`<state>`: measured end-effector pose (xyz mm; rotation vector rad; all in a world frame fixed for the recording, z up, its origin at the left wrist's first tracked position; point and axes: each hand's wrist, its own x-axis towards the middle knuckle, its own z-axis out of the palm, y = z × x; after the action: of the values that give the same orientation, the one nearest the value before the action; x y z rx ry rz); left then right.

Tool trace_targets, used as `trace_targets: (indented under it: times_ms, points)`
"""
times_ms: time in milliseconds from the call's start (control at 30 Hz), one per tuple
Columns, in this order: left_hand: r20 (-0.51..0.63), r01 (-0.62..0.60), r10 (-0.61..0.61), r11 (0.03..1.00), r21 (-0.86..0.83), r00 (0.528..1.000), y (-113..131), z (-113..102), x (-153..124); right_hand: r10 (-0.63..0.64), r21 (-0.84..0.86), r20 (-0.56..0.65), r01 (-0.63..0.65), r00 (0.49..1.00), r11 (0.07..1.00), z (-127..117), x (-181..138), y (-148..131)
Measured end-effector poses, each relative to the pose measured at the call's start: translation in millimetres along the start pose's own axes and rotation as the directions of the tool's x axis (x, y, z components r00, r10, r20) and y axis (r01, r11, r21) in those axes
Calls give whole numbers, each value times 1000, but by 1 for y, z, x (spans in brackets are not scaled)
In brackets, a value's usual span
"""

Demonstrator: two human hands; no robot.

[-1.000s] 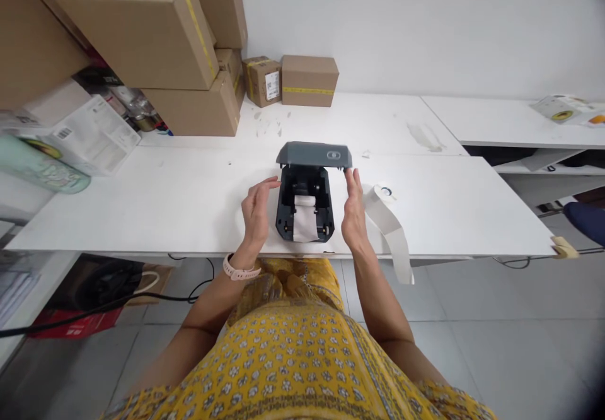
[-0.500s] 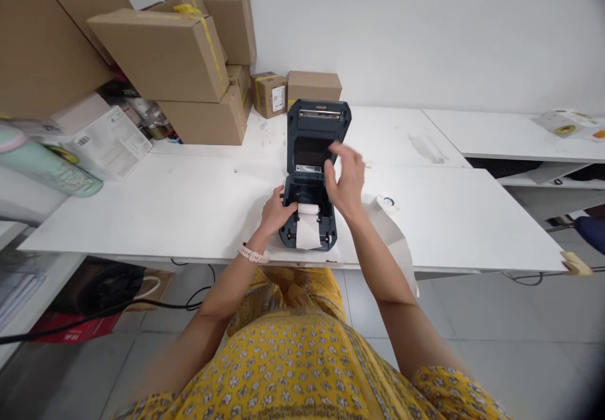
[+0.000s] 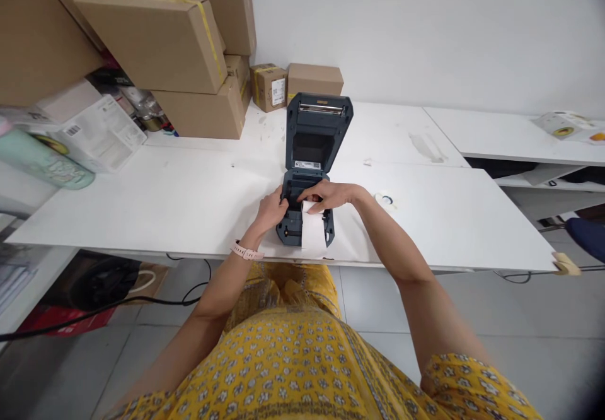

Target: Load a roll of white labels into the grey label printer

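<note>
A dark label printer (image 3: 287, 231) stands on the white table near its front edge, its lid (image 3: 320, 123) raised upright. My left hand (image 3: 271, 209) is closed around the printer's left side wall, thumb over the rim. Over the open bay, my right hand (image 3: 326, 195) reaches in from the right and grips a small white paper roll (image 3: 308, 206) between thumb and fingers. A strip of white paper (image 3: 313, 234) runs from the roll over the printer's front. The far ends of the right fingers are partly hidden in the bay.
A second white roll (image 3: 387, 200) lies on the table (image 3: 463, 224) right of the printer. Cardboard boxes (image 3: 155, 45) are stacked at the back left, with smaller boxes (image 3: 316, 81) behind the printer. A mint bottle (image 3: 45, 158) lies at the far left.
My right hand has come down from beside the lid into the bay and taken hold of the paper roll. The roll and its strip have shifted slightly right; my left hand stays at the printer's side.
</note>
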<state>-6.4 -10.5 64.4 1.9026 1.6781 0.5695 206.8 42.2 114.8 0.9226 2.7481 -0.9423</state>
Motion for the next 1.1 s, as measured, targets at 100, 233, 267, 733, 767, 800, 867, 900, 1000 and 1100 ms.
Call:
trace_targets:
  times_ms: [100, 233, 267, 733, 767, 800, 867, 900, 1000, 1100]
  points:
    - [-8, -9, 9, 1000, -25, 1000, -1, 2, -2, -76, 240, -75, 92, 994, 966, -16, -28, 0]
    - [-32, 19, -19, 1000, -4, 999, -2, 6, -2, 8, 392, -339, 134, 941, 910, -40, -84, 16]
    - [-43, 30, -30, 1000, 5, 999, -2, 7, -2, 60, 402, -376, 105, 925, 909, -44, -96, 25]
    - [-113, 14, -33, 986, -167, 993, -7, 13, -4, 390, 467, -244, -245, 888, 850, -11, -101, 124]
    - [-108, 16, -34, 987, -161, 994, -7, 13, -3, 397, 525, -300, -198, 867, 828, -10, -117, 127]
    - [-102, 19, -35, 988, -150, 994, -8, 12, -3, 421, 582, -364, -150, 831, 799, -8, -136, 130]
    - [-94, 25, -37, 993, -118, 995, -8, 12, -2, 501, 671, -450, -91, 739, 736, 6, -175, 136]
    - [-93, 29, -38, 994, -104, 995, -8, 12, -2, 542, 700, -451, -95, 709, 708, 17, -191, 138]
    - [-107, 36, -48, 993, -108, 993, -9, 13, -1, 578, 749, -395, -113, 715, 652, 60, -217, 137]
    - [-123, 29, -51, 984, -175, 991, -12, 16, 0, 560, 725, -439, -91, 703, 683, 92, -203, 123]
